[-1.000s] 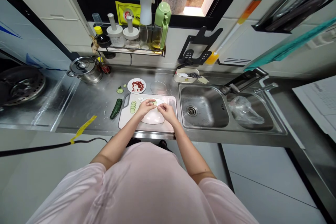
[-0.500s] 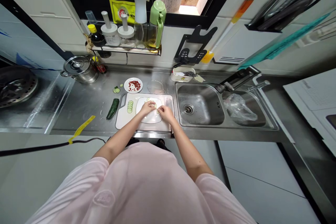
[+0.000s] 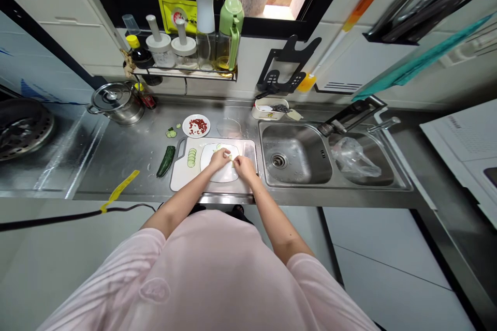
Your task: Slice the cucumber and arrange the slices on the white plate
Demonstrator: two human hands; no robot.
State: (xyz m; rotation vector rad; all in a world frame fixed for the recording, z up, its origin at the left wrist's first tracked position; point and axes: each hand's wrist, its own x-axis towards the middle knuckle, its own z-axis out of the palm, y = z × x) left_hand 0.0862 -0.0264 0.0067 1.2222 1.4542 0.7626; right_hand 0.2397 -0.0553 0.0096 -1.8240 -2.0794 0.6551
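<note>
A white squarish plate (image 3: 221, 177) rests on the white cutting board (image 3: 182, 176), with pale green cucumber slices along its far edge. Over the plate, my left hand (image 3: 219, 159) is closed, its curled fingers around cucumber slices that are mostly hidden. My right hand (image 3: 245, 168) meets it from the right in a pinch, thumb and fingers together on a small pale green cucumber slice (image 3: 232, 158). An overlapping row of cucumber slices (image 3: 191, 158) lies on the board left of the plate. Beside the board is a dark green piece of cucumber (image 3: 166, 161).
Behind the board stands a round plate of chopped red pieces (image 3: 196, 126), near some cucumber scraps (image 3: 171, 133). A steel double sink (image 3: 297, 155) lies to the right, with a plastic bag (image 3: 355, 158) in its far basin. A lidded pot (image 3: 118, 103) stands at the back left.
Both hands stay over the plate in nearly the same place, with only slight finger movement. The camera view has shifted a little.
</note>
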